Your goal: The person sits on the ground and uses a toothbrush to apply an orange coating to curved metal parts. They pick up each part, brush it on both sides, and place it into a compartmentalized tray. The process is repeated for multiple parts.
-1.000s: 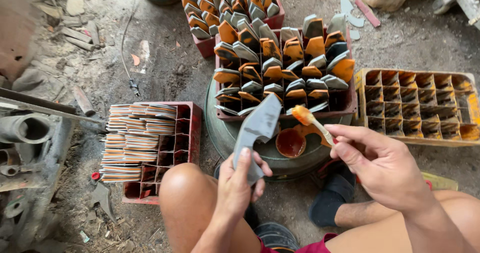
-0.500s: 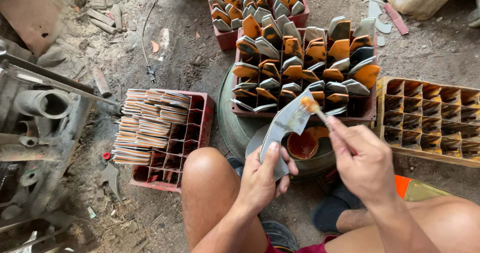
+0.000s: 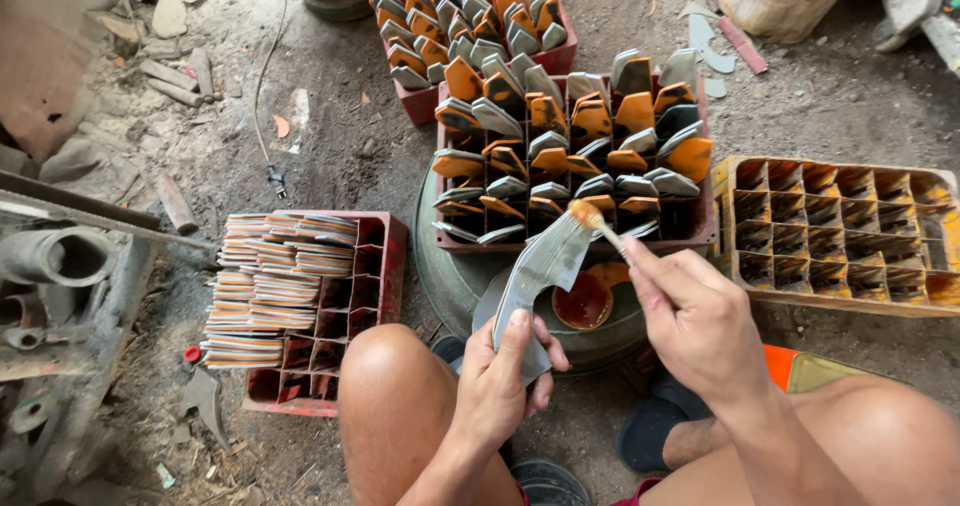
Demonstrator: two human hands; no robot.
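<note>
Head view: brush (image 3: 592, 222) reached the blade's (image 3: 540, 271) tip.
Left hand (image 3: 500, 381) gripped the blade; right hand (image 3: 690, 316) pinched the brush, which had travelled up from mid-blade.

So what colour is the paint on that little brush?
Orange, on the brush tip touching the grey metal blade; the head view shows it best.

The blade (image 3: 545, 266) looks like dull grey bare metal, the red crate (image 3: 385, 266) scuffed plastic, the floor (image 3: 340, 136) rough gritty dirt.
</note>
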